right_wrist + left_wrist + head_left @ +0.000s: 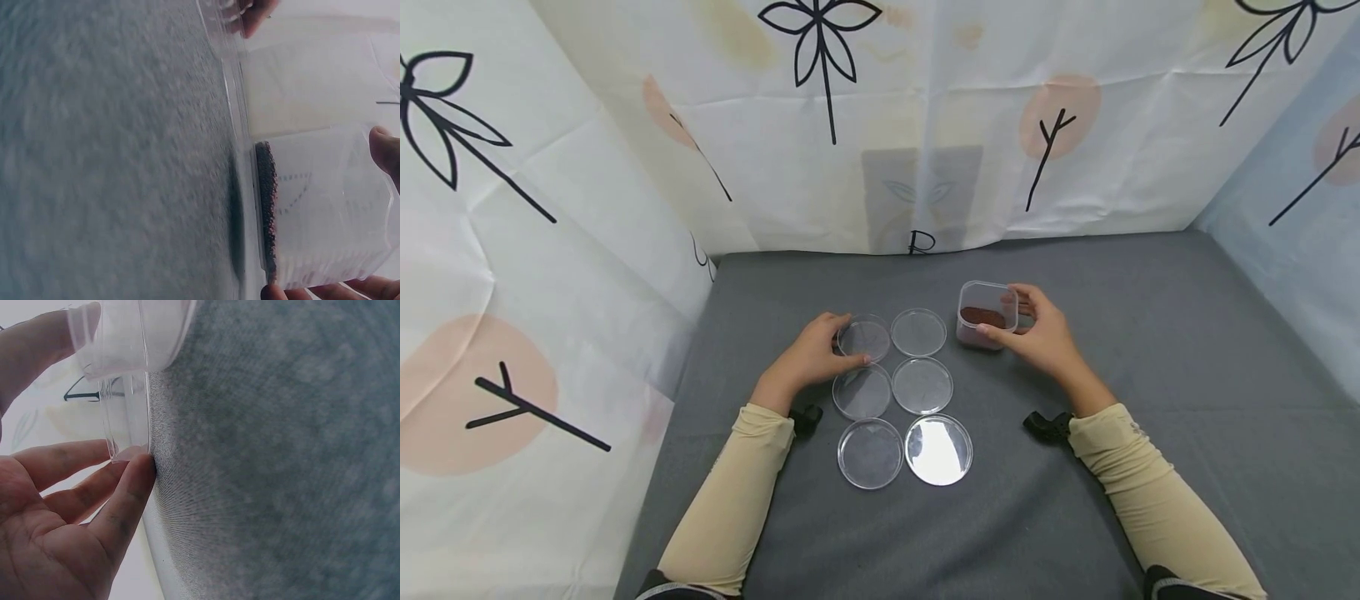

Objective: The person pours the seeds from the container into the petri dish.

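Several clear round petri dishes lie in two columns on the grey cloth. My left hand [808, 357] is at the back left petri dish [863, 340], thumb on its near rim and fingers at its far left side. The left wrist view shows fingertips [139, 472] against the edge of a dish. My right hand [1051, 337] grips a clear plastic tub [967, 335] between thumb and fingers, right of the back right dish [919, 333]. Fine reddish-brown grains [267, 206] cover the tub's bottom, and the tub appears upright, just off or on the cloth.
Nearer me are the middle left dish [861, 393], middle right dish [922, 387], front left dish [870, 455] and front right dish [937, 451], which reflects bright light. A patterned white curtain [955, 100] borders the grey cloth [1187, 350] at the back and sides.
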The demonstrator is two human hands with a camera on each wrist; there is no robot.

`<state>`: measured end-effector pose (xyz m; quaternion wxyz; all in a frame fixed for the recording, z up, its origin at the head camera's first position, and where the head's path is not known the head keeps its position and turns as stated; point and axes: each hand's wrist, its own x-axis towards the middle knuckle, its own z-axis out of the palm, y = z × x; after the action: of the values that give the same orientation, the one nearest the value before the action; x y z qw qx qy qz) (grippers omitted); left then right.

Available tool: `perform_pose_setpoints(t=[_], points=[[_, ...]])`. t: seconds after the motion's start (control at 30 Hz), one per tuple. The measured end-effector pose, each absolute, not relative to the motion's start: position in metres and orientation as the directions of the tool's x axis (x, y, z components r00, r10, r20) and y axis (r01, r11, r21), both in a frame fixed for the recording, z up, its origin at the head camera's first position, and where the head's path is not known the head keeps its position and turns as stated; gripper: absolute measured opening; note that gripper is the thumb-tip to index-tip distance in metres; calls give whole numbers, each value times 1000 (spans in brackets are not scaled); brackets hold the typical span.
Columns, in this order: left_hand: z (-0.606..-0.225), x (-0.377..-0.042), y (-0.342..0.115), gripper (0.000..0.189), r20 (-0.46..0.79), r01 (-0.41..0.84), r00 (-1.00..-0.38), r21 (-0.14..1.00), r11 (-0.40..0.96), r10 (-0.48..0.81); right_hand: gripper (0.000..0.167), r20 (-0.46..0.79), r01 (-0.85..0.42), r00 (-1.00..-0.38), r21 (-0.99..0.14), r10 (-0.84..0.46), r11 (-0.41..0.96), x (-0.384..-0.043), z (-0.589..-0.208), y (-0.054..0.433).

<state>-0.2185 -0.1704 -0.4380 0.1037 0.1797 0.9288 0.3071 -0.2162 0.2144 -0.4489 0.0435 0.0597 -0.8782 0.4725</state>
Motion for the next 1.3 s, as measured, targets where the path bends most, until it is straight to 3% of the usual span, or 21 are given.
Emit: perform_pose_setpoints(t=[0.67, 0.9, 1.3], points=[[-440, -219, -170, 87, -87, 271, -915, 590, 761, 394, 91, 270, -282, -958, -815, -100, 506, -223, -442, 171], [-441, -219, -171, 87, -69, 290, -912, 588, 755, 404, 95, 373, -393, -916, -759, -148, 519, -226, -437, 154], [-443, -221, -173, 87, -78, 287, -908, 602, 746, 412, 99, 439, -496, -864, -655, -247, 571, -231, -431, 138]])
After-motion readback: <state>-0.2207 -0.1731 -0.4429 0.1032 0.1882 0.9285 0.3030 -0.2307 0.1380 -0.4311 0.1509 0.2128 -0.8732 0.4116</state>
